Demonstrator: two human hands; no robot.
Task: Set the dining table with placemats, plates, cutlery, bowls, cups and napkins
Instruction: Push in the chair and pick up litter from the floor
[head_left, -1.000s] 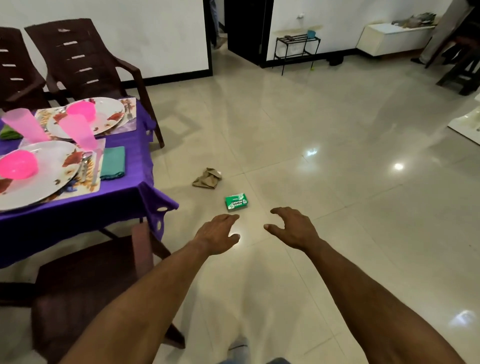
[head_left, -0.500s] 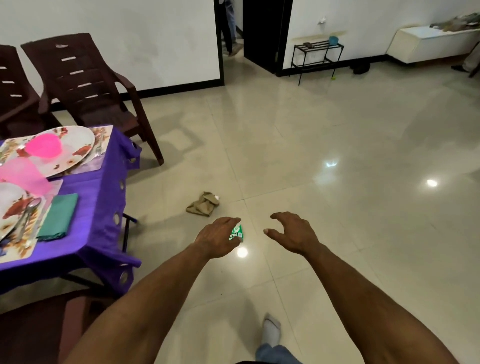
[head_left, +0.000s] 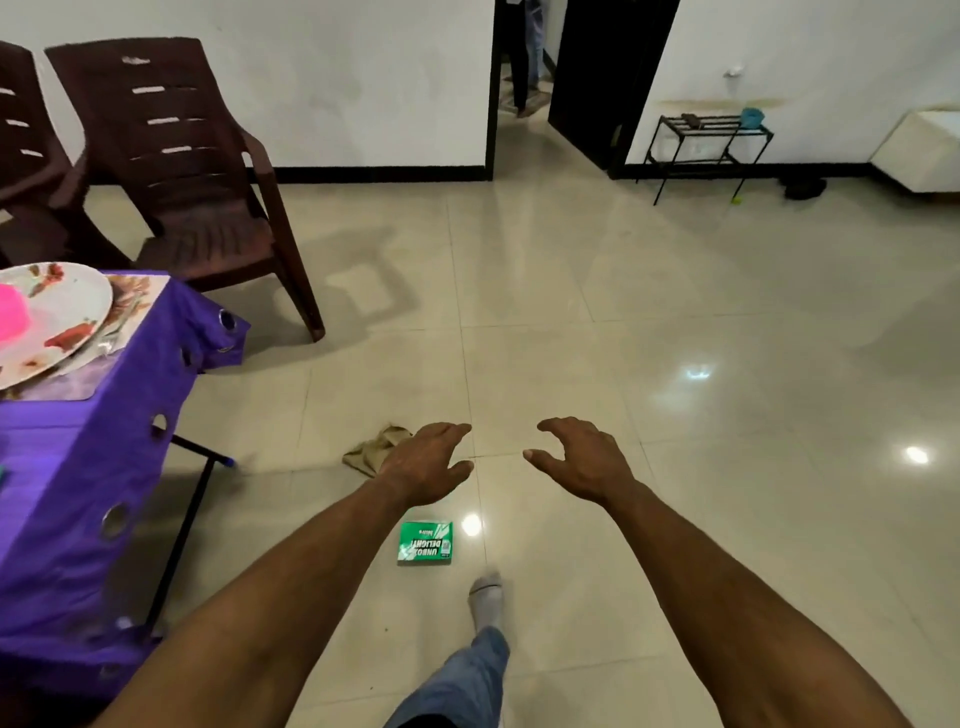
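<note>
Both hands empty, left hand (head_left: 423, 465) and right hand (head_left: 584, 460) with fingers loosely spread, away from the purple table (head_left: 78, 467) where the plate (head_left: 67, 317) sits, probably light but slippery, so grab its rim.

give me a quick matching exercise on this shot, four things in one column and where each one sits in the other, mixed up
Things:
1. green box
2. floral plate
3. crumpled brown cloth
4. brown plastic chair

Places:
A. by the wall, beyond the table's far corner
B. on the floor, just ahead of the socked foot
C. on the purple-covered table
D. on the floor, partly hidden behind the left hand

Pairs: 1-B, 2-C, 3-D, 4-A
</note>
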